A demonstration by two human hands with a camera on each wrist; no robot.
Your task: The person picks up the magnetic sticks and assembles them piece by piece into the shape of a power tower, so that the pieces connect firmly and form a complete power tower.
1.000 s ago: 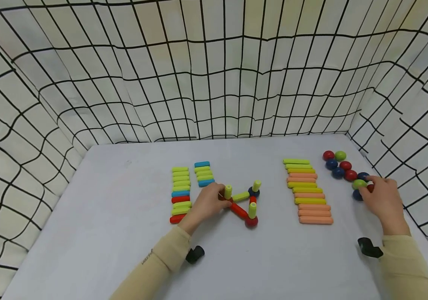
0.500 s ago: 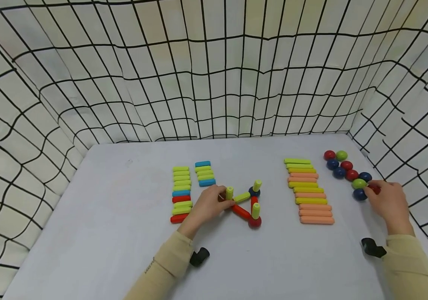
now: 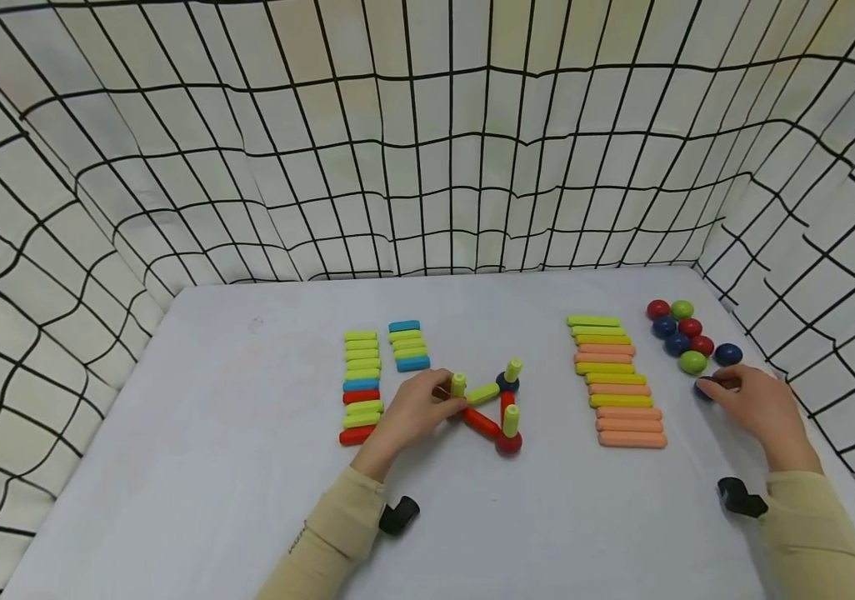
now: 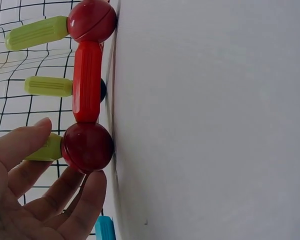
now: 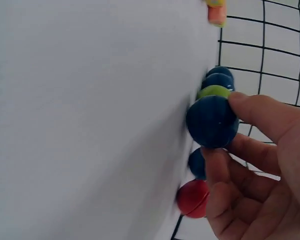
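Note:
A small frame of balls and sticks stands on the table, with a red stick between two red balls and short green sticks upright on its corners. My left hand grips its left corner, thumb on the upright green stick and fingertips under the red ball. My right hand pinches a dark blue ball between thumb and fingers, at the near end of the ball group. A red ball lies beside those fingers in the right wrist view; the hand hides it in the head view.
Short green, blue and red sticks lie in two columns on the left. Longer yellow, green and orange sticks form a column at the right. Red, blue and green balls cluster beyond it. Black netting encloses the table's back and sides.
My right hand has shifted from the red ball to the dark blue one, which now sits slightly left. A green ball has moved left and away from me. My left hand keeps its grip.

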